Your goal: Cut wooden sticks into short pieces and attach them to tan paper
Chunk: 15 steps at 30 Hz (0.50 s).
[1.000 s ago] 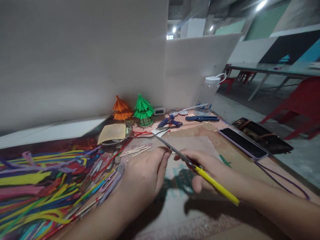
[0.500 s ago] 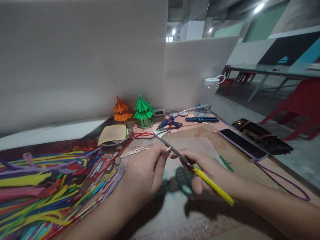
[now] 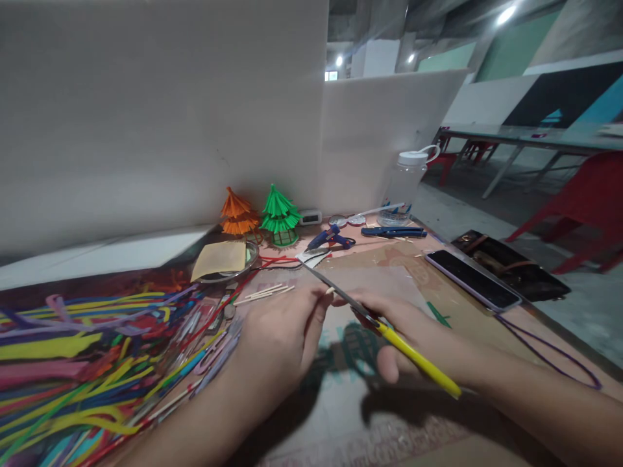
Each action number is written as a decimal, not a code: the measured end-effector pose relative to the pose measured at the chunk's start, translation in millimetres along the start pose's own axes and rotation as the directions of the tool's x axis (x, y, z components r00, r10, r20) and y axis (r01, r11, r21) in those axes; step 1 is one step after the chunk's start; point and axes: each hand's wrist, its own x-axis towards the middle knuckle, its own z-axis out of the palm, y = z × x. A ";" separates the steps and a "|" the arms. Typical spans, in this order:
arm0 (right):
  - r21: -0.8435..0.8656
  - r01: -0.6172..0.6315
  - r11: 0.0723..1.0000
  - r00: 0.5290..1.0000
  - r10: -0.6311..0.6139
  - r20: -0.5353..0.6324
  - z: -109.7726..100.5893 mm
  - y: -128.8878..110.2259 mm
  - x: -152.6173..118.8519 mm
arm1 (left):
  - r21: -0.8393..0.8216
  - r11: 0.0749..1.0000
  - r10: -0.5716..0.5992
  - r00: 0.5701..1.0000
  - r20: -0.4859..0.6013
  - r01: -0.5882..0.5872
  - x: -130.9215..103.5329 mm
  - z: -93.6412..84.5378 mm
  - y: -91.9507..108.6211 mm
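My right hand (image 3: 406, 324) grips yellow-handled scissors (image 3: 418, 360), their blades pointing up and left. My left hand (image 3: 282, 331) is closed in a pinch on a small pale wooden stick (image 3: 330, 291), whose tip pokes out at the scissor blades. Most of that stick is hidden by my fingers. Just beyond my left hand, several similar loose sticks (image 3: 270, 292) lie on the work surface. Under both hands is a translucent sheet (image 3: 389, 285) with green print beneath it.
Colourful strips (image 3: 73, 363) crowd the left side. Behind stand an orange paper tree (image 3: 238, 211), a green paper tree (image 3: 280, 214), a blue glue gun (image 3: 324, 239) and a water bottle (image 3: 403, 188). A phone (image 3: 472, 279) lies right, near a dark bag (image 3: 511, 266).
The scissors and my right hand have shifted very slightly. Less of the pale stick shows at the blades than before. My left hand stays nearly in place.
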 end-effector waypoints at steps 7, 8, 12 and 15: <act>0.012 0.017 1.000 1.000 -0.016 -0.015 4.5 -1.4 0.9 | -0.013 1.000 -0.017 1.000 0.000 0.017 0.7 3.0 0.6; 0.011 0.019 1.000 1.000 -0.019 -0.014 4.3 -2.4 0.6 | -0.022 1.000 -0.021 1.000 0.003 0.021 0.6 2.7 0.8; 0.007 0.019 1.000 1.000 -0.019 -0.016 3.1 -4.7 -1.0 | -0.001 1.000 -0.011 1.000 0.002 0.011 -0.3 1.6 1.1; 0.013 -0.012 1.000 1.000 0.013 -0.021 2.6 -4.0 -1.6 | 0.040 0.999 0.009 1.000 0.001 -0.009 -1.6 1.8 1.8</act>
